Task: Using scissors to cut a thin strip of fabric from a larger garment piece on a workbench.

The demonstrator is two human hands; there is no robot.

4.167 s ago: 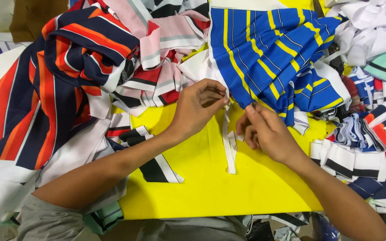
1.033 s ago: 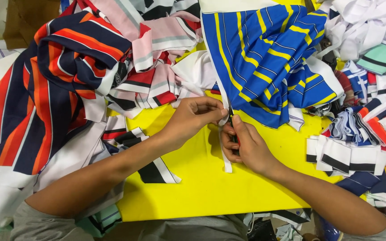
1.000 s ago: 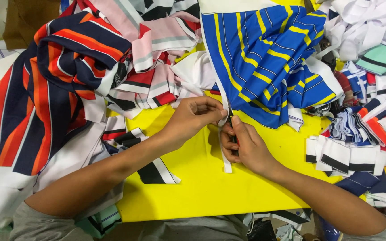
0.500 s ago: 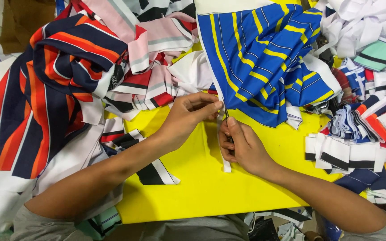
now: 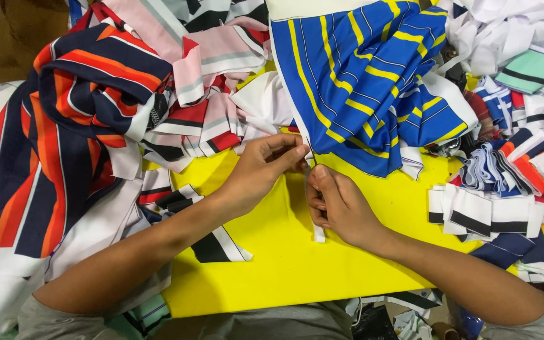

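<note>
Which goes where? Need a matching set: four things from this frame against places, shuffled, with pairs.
1. blue fabric with yellow stripes
2. navy and orange striped fabric
3. white strip
4. mint green piece

a. far left
b. top right corner
c. under the right hand
d. top centre, above the left hand

Pairs: 1-d, 2-a, 3-c, 4-b

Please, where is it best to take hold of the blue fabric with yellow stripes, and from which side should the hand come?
Probably its white-edged lower left corner, from below on the person's side. The blue and yellow striped fabric spreads flat there over the yellow cloth, and the left hand and right hand already pinch that edge.
</note>
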